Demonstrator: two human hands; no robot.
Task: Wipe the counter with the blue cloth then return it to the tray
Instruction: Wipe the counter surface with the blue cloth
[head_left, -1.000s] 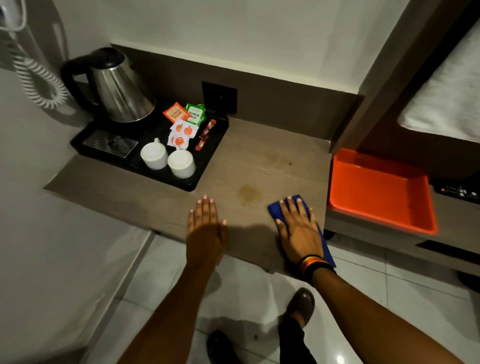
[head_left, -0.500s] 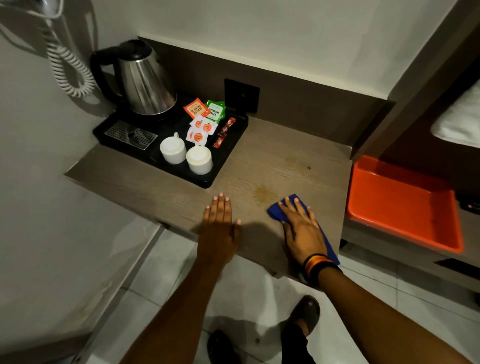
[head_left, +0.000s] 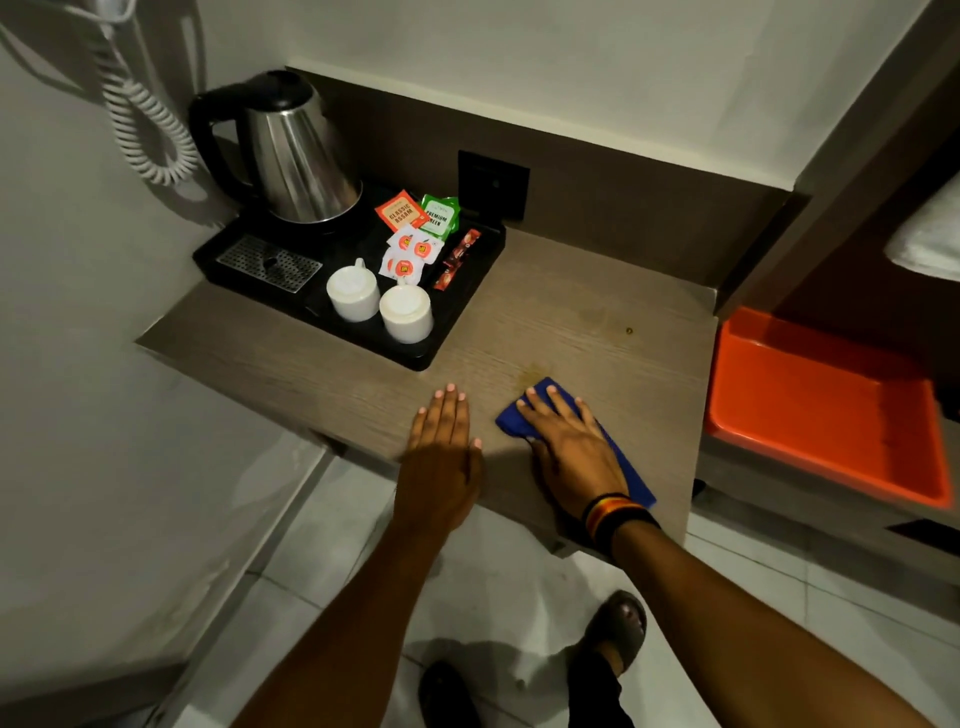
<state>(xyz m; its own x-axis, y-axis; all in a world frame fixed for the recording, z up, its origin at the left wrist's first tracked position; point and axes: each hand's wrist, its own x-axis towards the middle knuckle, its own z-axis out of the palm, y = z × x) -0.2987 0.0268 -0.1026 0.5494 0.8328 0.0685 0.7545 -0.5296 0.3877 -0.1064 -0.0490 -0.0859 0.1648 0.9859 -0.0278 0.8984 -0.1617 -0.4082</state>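
Observation:
The blue cloth (head_left: 511, 418) lies flat on the wooden counter (head_left: 587, 332) near its front edge. My right hand (head_left: 571, 449) presses down on the cloth with fingers spread, and the cloth's far corner touches a yellowish stain (head_left: 532, 371). My left hand (head_left: 441, 441) rests flat on the counter just left of the cloth, holding nothing. The orange tray (head_left: 810, 400) sits empty on a lower shelf to the right of the counter.
A black tray (head_left: 467, 306) at the counter's back left carries a steel kettle (head_left: 291, 156), two upturned white cups (head_left: 379, 301) and several sachets (head_left: 415, 228). A coiled white cord (head_left: 140, 119) hangs on the left wall. A wall socket (head_left: 493, 182) is behind the counter.
My right hand has slid the blue cloth left and forward until it reaches the stain. The view has shifted left. My left hand stays flat on the counter.

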